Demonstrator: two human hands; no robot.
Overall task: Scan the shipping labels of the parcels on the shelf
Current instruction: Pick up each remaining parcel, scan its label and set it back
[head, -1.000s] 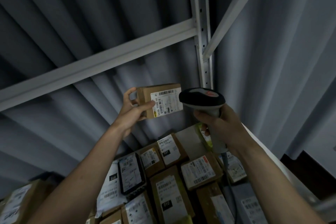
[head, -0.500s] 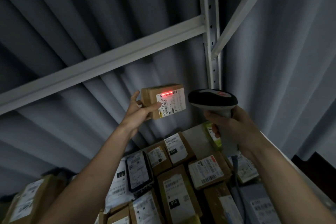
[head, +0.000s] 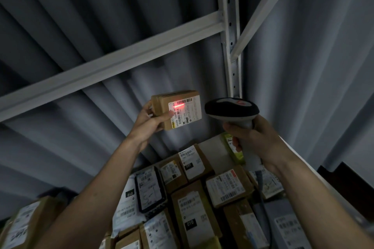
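My left hand (head: 152, 119) holds a small brown cardboard parcel (head: 162, 105) up in the air, its white shipping label (head: 186, 112) facing me. A red scan line glows across the label's upper left part. My right hand (head: 253, 137) grips a black and grey handheld barcode scanner (head: 231, 109), whose head points at the label from the right, a short gap away. Below, several labelled parcels (head: 228, 188) lie packed together on the shelf (head: 212, 149).
A white metal upright (head: 230, 50) and cross beams (head: 113, 64) of the rack stand behind the raised parcel. Grey curtain folds hang all around. The scanner's cable (head: 263, 198) runs down over the parcels at the right. A large box (head: 22, 222) sits at the lower left.
A red scan line has come on across the label since one second ago and still glows. The raised parcel and scanner keep roughly the same pose; the view has shifted slightly.
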